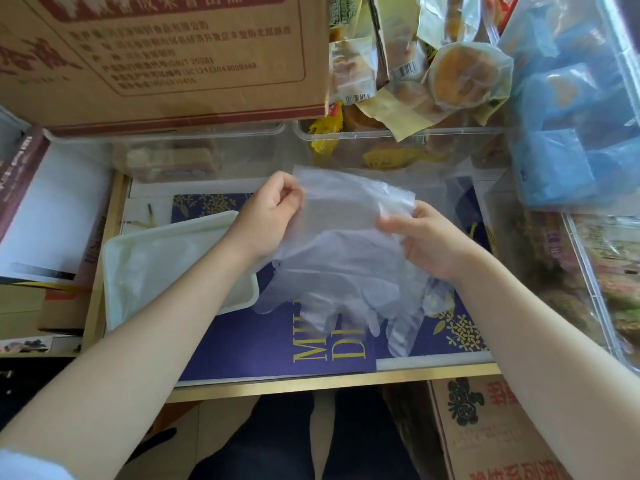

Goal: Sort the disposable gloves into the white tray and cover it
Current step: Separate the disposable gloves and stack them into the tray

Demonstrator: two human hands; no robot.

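Note:
A stack of clear disposable gloves (346,268) hangs above the purple tabletop, cuffs up and fingers drooping toward me. My left hand (268,214) pinches the upper left cuff edge. My right hand (420,239) grips the right side of the cuffs. The white tray (114,271) lies on the table to the left of the gloves, partly under my left forearm, with thin clear film showing inside it. No separate lid can be made out.
A large cardboard box (166,57) sits at the back left on a clear bin (207,150). Packaged pastries (460,74) fill another clear bin behind the gloves. Blue packets in a clear container (568,109) stand at right. A carton (485,431) sits on the floor.

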